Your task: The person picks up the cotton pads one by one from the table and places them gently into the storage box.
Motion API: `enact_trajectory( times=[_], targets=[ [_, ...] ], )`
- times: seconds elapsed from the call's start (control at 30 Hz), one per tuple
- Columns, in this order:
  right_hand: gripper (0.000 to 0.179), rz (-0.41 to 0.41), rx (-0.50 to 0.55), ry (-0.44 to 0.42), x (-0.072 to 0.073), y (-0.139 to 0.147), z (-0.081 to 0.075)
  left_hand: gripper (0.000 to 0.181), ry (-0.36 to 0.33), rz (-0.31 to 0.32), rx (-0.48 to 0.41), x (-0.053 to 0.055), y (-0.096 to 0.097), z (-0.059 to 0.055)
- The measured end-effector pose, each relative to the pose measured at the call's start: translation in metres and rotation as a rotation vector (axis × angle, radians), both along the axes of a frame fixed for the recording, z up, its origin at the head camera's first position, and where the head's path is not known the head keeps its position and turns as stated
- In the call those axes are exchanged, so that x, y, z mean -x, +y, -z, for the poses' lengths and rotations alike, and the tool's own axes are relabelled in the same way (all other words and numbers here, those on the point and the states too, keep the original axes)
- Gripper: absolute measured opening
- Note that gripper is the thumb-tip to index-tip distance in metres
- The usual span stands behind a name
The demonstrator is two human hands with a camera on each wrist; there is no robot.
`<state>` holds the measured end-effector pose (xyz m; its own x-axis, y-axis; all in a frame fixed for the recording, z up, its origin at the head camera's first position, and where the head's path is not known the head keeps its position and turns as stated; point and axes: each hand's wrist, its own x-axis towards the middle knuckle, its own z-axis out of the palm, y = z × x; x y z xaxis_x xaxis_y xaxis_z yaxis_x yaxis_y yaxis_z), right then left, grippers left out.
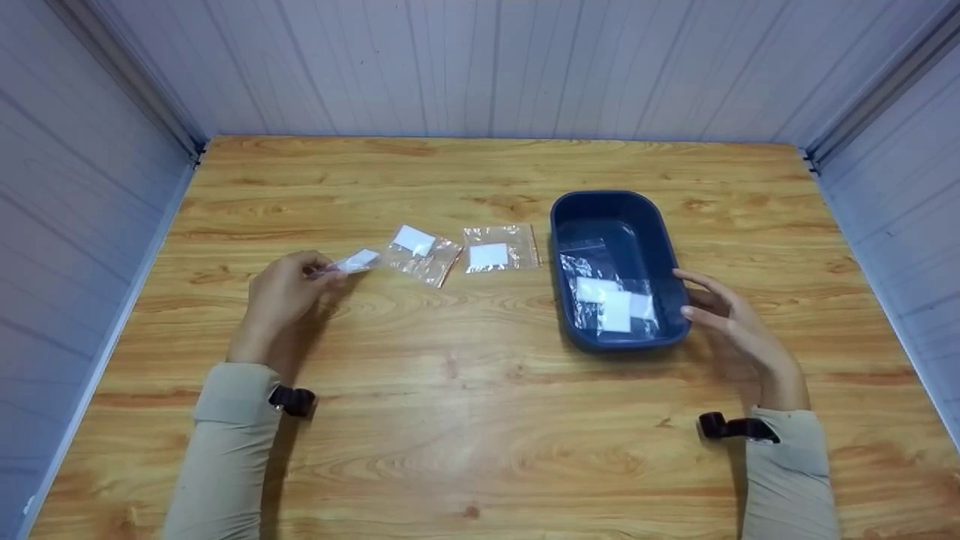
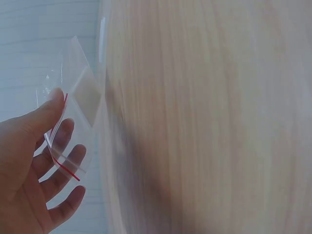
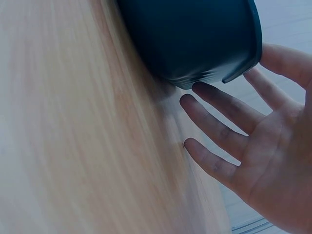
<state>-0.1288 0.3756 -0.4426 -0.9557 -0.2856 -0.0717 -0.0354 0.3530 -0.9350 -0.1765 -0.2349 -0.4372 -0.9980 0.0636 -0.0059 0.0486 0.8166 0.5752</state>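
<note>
My left hand (image 1: pixel 283 296) pinches the zip end of a clear zip-lock bag (image 2: pixel 85 105) between thumb and fingers. A flat white piece (image 1: pixel 364 257) shows inside that bag, which is held tilted over the table. My right hand (image 1: pixel 731 319) is at the right side of a dark blue plastic bin (image 1: pixel 669 247), its fingertips (image 3: pixel 202 90) at the outer wall and rim, the fingers fairly straight and spread. Inside the bin lie several clear bags with white pieces (image 1: pixel 616 311), overlapping one another.
Two more zip-lock bags lie flat between my left hand and the bin: a slanted one (image 1: pixel 420 262) and a straighter one (image 1: pixel 521 251), each with a white piece inside. The wood-grain table (image 1: pixel 465 420) meets pale panel walls (image 1: pixel 465 67) at the back and sides.
</note>
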Motion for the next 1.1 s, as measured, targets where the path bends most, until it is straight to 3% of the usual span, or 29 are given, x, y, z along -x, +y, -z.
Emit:
enact_trajectory(
  times=[0.6,1.1],
  targets=[
    [0.055,-0.011,-0.017,0.0,0.001,0.001,0.0,0.027,0.189,-0.013,-0.037,-0.01,0.025,-0.013],
    [0.054,-0.016,-0.016,-0.012,0.001,0.002,0.001,0.025,0.307,0.065,-0.029,-0.016,0.05,-0.026]
  ],
)
